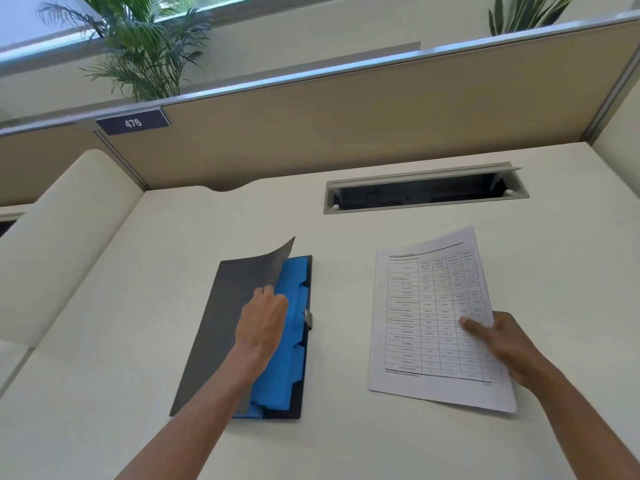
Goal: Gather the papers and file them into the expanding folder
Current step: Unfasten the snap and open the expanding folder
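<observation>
Papers (436, 317) are pinched in the right hand (502, 344) fingers just right of the expanding folder (273, 341), whose grey flap (239, 306) is gripped and lifted by the left hand (263, 323), so blue pockets are exposed for filing.

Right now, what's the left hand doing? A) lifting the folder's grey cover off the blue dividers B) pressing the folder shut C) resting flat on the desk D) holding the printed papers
A: the left hand grips the edge of the grey cover, curled up off the blue dividers of the expanding folder, while the right hand holds the papers.
</observation>
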Demonstrator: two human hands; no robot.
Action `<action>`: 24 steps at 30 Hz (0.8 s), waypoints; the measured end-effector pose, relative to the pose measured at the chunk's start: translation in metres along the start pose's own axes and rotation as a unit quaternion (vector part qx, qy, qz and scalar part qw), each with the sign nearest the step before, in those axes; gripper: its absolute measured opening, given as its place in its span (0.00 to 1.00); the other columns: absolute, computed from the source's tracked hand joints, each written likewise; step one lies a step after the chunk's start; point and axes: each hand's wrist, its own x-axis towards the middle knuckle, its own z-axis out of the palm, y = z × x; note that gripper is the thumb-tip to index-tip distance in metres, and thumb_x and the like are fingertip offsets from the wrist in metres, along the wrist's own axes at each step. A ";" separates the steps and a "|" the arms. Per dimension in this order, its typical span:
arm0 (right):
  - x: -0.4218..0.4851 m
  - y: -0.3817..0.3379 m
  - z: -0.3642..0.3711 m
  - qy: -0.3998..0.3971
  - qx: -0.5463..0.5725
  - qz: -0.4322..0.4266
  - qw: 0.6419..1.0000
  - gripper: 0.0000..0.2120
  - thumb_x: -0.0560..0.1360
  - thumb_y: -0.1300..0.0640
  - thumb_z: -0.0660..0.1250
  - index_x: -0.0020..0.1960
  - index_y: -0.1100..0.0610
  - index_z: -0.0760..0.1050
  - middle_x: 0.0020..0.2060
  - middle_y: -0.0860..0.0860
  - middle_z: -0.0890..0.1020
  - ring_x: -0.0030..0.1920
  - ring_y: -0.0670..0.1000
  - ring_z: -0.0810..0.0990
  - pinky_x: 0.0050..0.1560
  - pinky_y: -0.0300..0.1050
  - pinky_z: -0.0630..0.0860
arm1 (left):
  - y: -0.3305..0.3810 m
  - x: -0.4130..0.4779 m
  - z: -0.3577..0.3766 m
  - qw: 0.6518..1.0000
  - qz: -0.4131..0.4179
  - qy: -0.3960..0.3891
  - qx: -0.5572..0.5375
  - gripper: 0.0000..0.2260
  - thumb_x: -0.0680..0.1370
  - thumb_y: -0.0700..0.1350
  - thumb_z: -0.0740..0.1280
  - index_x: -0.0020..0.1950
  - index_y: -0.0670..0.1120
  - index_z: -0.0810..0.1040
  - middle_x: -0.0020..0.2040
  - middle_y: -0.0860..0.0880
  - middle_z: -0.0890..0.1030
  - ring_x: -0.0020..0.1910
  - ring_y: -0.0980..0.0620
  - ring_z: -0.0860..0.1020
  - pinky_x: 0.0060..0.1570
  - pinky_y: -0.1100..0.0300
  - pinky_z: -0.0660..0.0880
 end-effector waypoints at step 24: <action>-0.008 -0.002 -0.014 0.064 -0.076 -0.027 0.995 0.14 0.74 0.57 0.74 0.58 0.57 0.81 0.49 0.52 0.86 0.45 0.54 0.86 0.49 0.59 0.83 | 0.016 0.003 -0.086 0.943 -0.103 0.133 -0.289 0.09 0.71 0.35 0.63 0.33 0.36 0.79 0.29 0.39 0.79 0.29 0.48 0.71 0.37 0.45 0.78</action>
